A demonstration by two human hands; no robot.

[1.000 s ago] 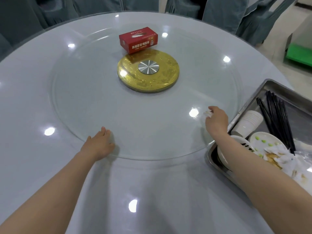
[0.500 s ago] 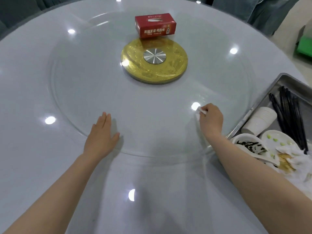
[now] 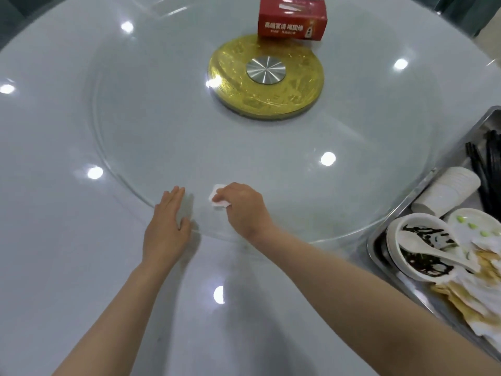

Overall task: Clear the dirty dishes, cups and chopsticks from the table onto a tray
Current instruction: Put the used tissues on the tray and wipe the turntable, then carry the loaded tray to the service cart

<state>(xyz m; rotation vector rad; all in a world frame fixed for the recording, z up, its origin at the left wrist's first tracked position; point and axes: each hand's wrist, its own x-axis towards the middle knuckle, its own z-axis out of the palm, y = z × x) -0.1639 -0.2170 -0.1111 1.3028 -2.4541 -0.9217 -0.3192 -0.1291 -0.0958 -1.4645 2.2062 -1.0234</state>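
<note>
Right hand (image 3: 244, 206) presses tissue (image 3: 217, 199) near turntable rim (image 3: 130, 191).

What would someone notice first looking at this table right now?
Probably the round gold disc with a silver hub at the centre of the glass turntable, with the red tissue box just behind it. Next, the right hand pinching a small white tissue near the flat left hand, and the steel tray of dirty dishes at right.
</note>
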